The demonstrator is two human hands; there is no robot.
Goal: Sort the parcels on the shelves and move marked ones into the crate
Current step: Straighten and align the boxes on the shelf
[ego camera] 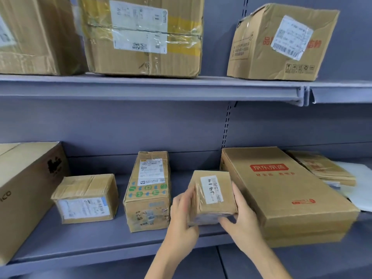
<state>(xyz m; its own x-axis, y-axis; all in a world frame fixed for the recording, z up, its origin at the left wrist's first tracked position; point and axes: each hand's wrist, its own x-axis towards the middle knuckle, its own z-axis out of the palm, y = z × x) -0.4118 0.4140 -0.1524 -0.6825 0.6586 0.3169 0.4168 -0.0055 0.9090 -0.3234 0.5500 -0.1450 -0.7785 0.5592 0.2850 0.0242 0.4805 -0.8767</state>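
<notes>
A small brown parcel (213,195) with a white label reading J414 is held over the lower shelf (84,244), between a tall narrow box and a long flat one. My left hand (182,218) grips its left side and near corner. My right hand (242,216) grips its right side, thumb under the front edge. No crate shows in this view.
On the lower shelf stand a big carton (26,190) at far left, a small labelled box (86,198), a tall narrow box (149,190), a long flat box with red print (281,192) and flat packets (322,168). The upper shelf (161,87) carries three large cartons.
</notes>
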